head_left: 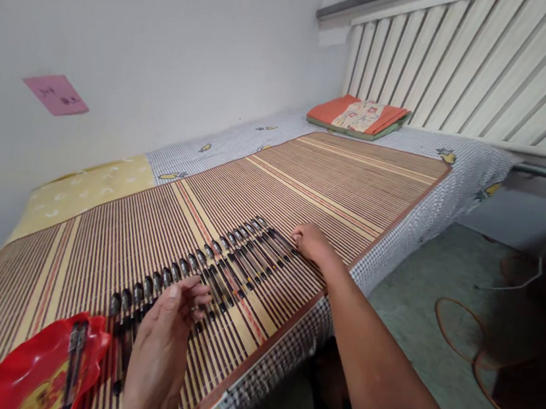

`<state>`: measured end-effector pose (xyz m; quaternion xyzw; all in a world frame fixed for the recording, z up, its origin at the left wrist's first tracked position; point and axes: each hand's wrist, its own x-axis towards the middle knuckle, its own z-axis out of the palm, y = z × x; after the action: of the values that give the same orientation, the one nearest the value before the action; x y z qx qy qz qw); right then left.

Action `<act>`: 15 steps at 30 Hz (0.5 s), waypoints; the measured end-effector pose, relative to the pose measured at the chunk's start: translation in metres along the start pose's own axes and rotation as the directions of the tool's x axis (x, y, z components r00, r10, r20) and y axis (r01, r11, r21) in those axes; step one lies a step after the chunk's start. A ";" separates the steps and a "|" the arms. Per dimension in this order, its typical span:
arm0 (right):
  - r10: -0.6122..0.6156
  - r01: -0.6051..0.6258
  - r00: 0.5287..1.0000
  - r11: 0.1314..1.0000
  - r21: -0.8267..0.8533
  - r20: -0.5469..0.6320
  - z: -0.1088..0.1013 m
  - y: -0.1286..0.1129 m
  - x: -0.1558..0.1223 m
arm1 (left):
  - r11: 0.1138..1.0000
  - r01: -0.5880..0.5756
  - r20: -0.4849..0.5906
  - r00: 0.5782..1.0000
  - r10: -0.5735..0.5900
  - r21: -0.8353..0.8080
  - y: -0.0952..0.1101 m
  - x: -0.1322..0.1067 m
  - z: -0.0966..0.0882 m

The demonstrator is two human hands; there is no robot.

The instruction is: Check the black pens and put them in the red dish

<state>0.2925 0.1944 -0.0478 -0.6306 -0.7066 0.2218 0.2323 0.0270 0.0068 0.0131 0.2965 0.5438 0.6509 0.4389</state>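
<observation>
A long slanting row of dark pens [240,267] lies side by side on a striped bamboo mat [336,179], their dark glossy ends toward the wall. Above the nearer part of this row is my left hand [171,325], its fingers loosely bent and apart with nothing seen in them; it hides several pens. My right hand [312,241] rests by the far right end of the row, fingers curled in; whether they hold anything is hidden. Two more pens [75,359] lie in a red scalloped plate [25,360] at the lower left.
The mat covers a bed with a checked sheet [477,166]. A folded orange cloth [334,109] lies near the white slatted headboard [445,60]. A pink note [56,94] is on the wall. Cables [478,356] trail over the floor at right.
</observation>
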 end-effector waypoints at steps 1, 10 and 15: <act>0.000 0.001 1.000 1.000 0.011 -0.009 -0.001 0.000 0.000 | 1.000 0.000 -0.004 1.000 0.001 0.003 0.000 0.000 0.000; -0.011 0.055 0.954 0.989 0.138 -0.300 -0.022 -0.031 -0.004 | 0.997 -0.023 0.086 0.996 0.017 0.078 -0.001 0.000 -0.004; -0.095 0.148 0.972 0.959 0.242 -0.216 -0.013 -0.054 -0.011 | 0.953 -0.085 0.351 0.936 -0.023 0.289 0.002 -0.019 0.009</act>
<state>0.2593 0.1784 -0.0053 -0.5697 -0.6822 0.2313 0.3956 0.0428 -0.0056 0.0193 0.4794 0.5445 0.5043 0.4683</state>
